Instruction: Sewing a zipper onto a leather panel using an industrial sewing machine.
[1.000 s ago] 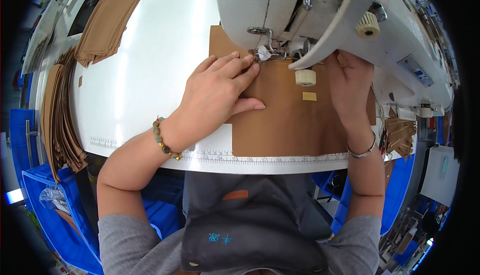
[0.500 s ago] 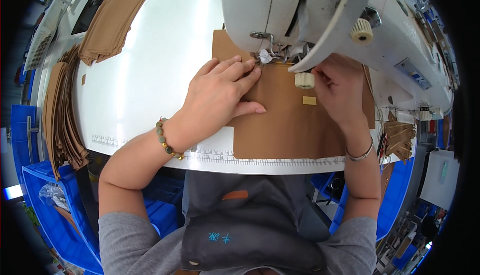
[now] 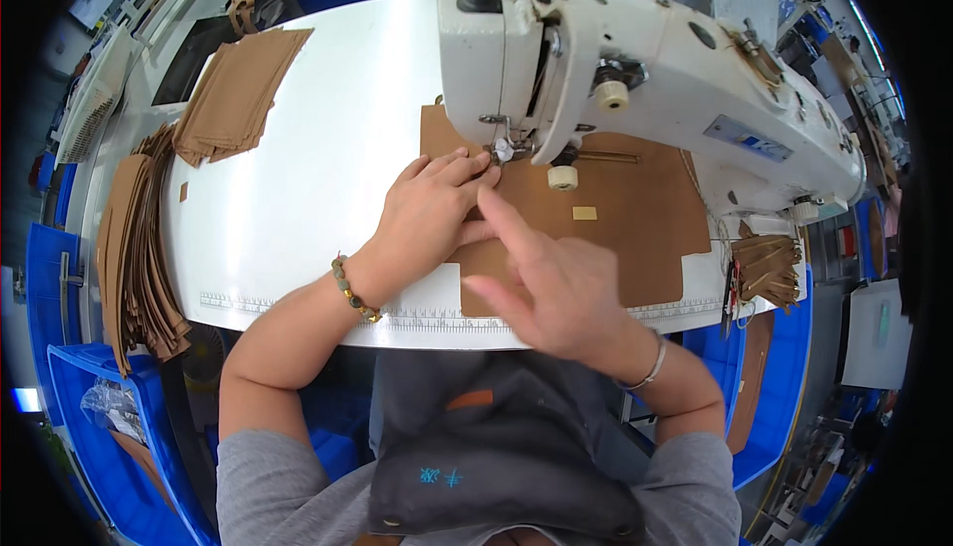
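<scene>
A brown panel [image 3: 635,238] lies on a white worktop [image 3: 328,149], its far part beneath a sewing machine [image 3: 645,69]. The left hand [image 3: 427,208] rests flat at the panel's left side, fingers nearly together; the right hand [image 3: 576,293], thumb and index finger spread, is just beside it.

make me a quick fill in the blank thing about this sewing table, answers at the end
The left hand rests on the ____ sheet.
The beaded bracelet circles the ____ wrist.
The tag on the sheet is ____ in colour.
The sewing machine is mostly ____ in colour.

Missing words: brown; left; yellow; white
</scene>
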A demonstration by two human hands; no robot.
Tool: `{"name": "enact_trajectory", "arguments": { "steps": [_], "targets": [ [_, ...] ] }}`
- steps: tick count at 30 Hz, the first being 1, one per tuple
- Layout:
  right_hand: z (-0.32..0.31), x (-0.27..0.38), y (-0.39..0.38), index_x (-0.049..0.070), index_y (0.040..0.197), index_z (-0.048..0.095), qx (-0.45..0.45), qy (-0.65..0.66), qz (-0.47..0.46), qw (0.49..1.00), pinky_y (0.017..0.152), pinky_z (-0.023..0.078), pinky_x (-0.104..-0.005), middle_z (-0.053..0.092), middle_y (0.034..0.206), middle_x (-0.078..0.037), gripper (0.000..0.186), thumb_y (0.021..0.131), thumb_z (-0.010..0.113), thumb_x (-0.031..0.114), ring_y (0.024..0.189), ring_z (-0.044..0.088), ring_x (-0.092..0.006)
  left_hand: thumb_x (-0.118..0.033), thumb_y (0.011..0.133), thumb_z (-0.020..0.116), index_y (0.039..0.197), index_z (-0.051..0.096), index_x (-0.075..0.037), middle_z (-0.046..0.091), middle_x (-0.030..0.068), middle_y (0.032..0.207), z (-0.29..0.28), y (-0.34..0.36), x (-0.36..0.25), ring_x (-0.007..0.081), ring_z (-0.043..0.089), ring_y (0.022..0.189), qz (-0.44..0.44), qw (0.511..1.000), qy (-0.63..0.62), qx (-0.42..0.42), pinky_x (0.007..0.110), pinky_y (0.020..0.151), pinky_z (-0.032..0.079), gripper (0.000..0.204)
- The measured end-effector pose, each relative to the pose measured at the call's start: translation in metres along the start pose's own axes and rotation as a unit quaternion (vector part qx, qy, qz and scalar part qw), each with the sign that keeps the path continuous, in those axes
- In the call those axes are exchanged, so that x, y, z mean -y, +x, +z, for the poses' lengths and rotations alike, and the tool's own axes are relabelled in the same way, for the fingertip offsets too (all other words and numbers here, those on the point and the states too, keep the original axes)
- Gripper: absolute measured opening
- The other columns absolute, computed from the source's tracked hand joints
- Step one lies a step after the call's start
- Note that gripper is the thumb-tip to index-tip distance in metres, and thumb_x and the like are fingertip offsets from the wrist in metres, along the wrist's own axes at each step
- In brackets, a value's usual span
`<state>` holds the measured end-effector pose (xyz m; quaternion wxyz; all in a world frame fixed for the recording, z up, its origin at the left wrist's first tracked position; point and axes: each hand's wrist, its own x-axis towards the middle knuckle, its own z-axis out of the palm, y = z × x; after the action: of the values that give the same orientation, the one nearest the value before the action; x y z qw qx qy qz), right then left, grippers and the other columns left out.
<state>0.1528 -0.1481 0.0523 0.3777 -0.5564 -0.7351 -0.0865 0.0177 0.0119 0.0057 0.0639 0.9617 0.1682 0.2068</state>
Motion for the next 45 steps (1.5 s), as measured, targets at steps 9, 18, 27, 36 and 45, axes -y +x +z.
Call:
{"name": "enact_trajectory", "arguments": {
  "steps": [9, 18, 27, 36, 45],
  "targets": [
    [0.053, 0.029, 0.055, -0.012, 0.159, 0.018, -0.198, 0.16, 0.14, 0.957, 0.065, 0.055, -0.0291, 0.066, 0.095, -0.009, 0.104, 0.09, 0.084, 0.03, 0.066, 0.066, -0.0206, -0.03, 0.09, 0.072, 0.136, 0.067, -0.007, 0.067, 0.0133, 0.136, -0.007, -0.008, -0.003, 0.0349, 0.061, 0.127, -0.019, 0.986, -0.163, -0.01, 0.047, 0.107, 0.048, 0.052],
    [0.035, 0.027, 0.038, -0.001, 0.141, 0.052, -0.202, 0.148, 0.089, 0.964, 0.051, 0.043, -0.025, 0.056, 0.065, 0.001, 0.06, 0.091, 0.08, 0.015, 0.052, 0.055, -0.0093, -0.03, 0.085, 0.069, 0.137, 0.066, -0.007, 0.064, 0.0128, 0.142, -0.008, -0.005, 0.0, 0.0351, 0.056, 0.137, 0.039, 0.995, -0.087, -0.022, 0.051, 0.11, 0.044, 0.058],
    [0.02, 0.02, 0.003, 0.003, 0.138, 0.063, -0.117, 0.137, 0.048, 0.983, 0.053, 0.051, -0.0342, 0.067, 0.077, -0.006, 0.051, 0.089, 0.074, 0.012, 0.058, 0.063, -0.0198, -0.045, 0.082, 0.079, 0.136, 0.067, 0.0, 0.066, 0.0177, 0.138, -0.008, 0.004, -0.017, 0.0385, 0.058, 0.132, 0.009, 1.0, -0.025, 0.016, 0.048, 0.108, 0.046, 0.071],
    [-0.182, -0.071, -0.144, 0.009, 0.108, 0.074, 0.135, -0.291, 0.216, 0.922, 0.076, 0.057, -0.0394, 0.07, 0.11, -0.009, 0.029, 0.08, 0.069, 0.004, 0.092, 0.069, -0.029, -0.053, 0.076, 0.082, 0.137, 0.068, -0.005, 0.068, 0.0117, 0.126, -0.006, 0.006, -0.014, 0.0334, 0.065, 0.108, 0.014, 0.999, 0.037, 0.028, 0.042, 0.095, 0.054, 0.079],
    [-0.187, -0.073, -0.194, 0.007, 0.112, 0.073, 0.199, -0.306, 0.179, 0.914, 0.08, 0.056, -0.0398, 0.068, 0.117, -0.007, 0.031, 0.082, 0.066, 0.005, 0.098, 0.066, -0.0275, -0.05, 0.069, 0.083, 0.139, 0.068, -0.009, 0.064, 0.0134, 0.143, -0.039, -0.045, -0.037, 0.0359, 0.059, 0.134, -0.042, 0.994, 0.044, 0.092, 0.045, 0.109, 0.048, 0.082]
  ]
}}
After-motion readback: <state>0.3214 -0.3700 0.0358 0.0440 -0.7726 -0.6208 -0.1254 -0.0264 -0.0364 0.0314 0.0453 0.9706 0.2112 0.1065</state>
